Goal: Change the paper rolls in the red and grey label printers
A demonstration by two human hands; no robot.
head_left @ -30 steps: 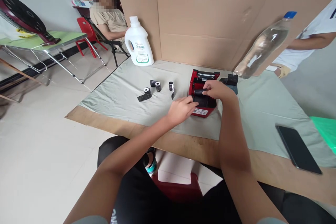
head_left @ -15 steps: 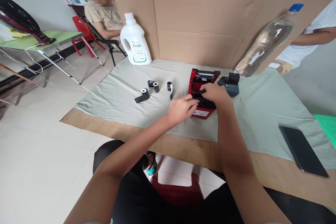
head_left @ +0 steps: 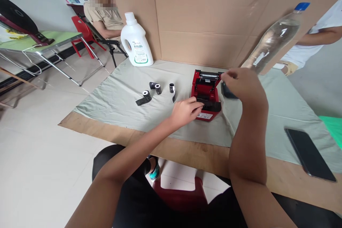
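A small red and black printer (head_left: 205, 114) sits on the cloth with its lid (head_left: 210, 75) raised. Inside it lies something dark, probably a black paper roll, though its outline is hard to make out. My left hand (head_left: 187, 110) rests at the printer's front left, fingertips pinched over the front edge on what looks like the black paper's end. At the raised lid's right edge, my right hand (head_left: 242, 82) has its fingers closed on the lid. Several small black paper rolls lie to the left, one roll (head_left: 158, 89) with its end unwound.
A dark grey device (head_left: 229, 92) is partly hidden behind my right hand. A white detergent bottle (head_left: 136, 42) and a clear plastic bottle (head_left: 278, 41) stand by the cardboard screen (head_left: 192, 25). A phone (head_left: 310, 153) lies at the right. Two people sit beyond the screen.
My right hand has left the inside of the printer and moved up and right to the raised lid's edge. My left hand stays at the printer's front.
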